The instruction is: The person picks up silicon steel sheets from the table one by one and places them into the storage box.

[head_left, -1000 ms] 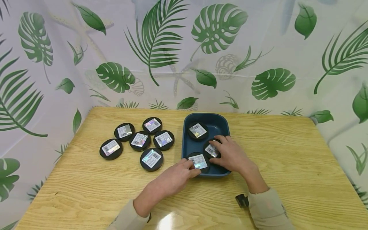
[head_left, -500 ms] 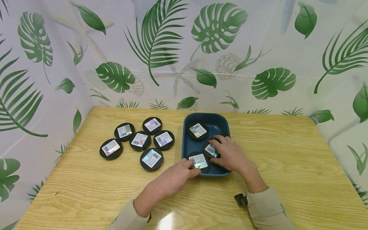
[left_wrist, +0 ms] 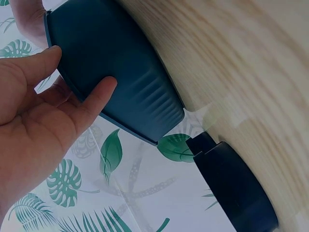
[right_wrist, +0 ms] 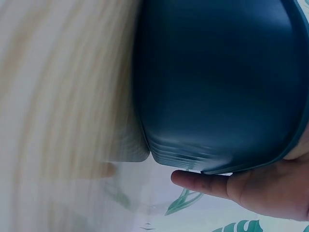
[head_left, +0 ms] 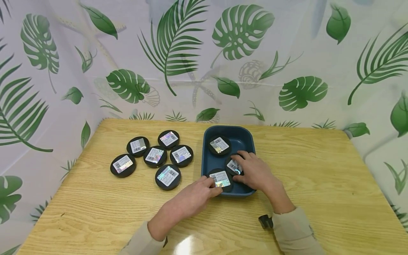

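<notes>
A dark blue rectangular bin (head_left: 241, 141) on the table holds 3 black discs with silvery barcode labels. My left hand (head_left: 194, 196) reaches over its front left corner and grips the front left disc (head_left: 220, 180). In the left wrist view, the thumb tip is at the rim and one finger lies along the bin's outer wall (left_wrist: 106, 53). Reaching over the right side, my right hand (head_left: 256, 173) grips the disc (head_left: 233, 166) beside it, its thumb and index finger at the edge. The third disc (head_left: 219, 145) lies at the back left, untouched.
Several more labelled black discs (head_left: 155, 156) lie loosely grouped on the wooden table (head_left: 95, 212) left of the bin. A leaf-patterned cloth (head_left: 191, 63) hangs behind and at both sides. A black clip (head_left: 265, 221) shows beside the right sleeve.
Both hands keep their places on the two discs. Only the right forearm has shifted very slightly to the left.
</notes>
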The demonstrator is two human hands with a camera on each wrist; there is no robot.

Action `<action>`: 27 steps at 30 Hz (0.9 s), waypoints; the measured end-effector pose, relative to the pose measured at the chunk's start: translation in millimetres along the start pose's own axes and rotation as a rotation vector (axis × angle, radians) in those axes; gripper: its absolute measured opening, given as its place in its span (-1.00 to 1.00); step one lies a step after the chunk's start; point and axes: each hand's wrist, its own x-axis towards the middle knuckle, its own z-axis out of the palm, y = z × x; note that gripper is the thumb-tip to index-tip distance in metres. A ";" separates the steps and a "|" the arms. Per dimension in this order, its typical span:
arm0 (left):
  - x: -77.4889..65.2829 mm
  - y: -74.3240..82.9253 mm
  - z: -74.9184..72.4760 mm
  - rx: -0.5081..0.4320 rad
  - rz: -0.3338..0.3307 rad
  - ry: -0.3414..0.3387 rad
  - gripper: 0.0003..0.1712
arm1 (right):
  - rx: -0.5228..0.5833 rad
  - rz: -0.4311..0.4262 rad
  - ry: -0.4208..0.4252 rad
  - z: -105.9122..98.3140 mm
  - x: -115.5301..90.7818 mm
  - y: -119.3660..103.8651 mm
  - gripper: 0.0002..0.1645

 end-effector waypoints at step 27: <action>-1.0 -0.9 1.5 -0.012 0.006 0.016 -0.65 | -0.013 0.004 0.001 0.5 0.2 -0.8 -0.19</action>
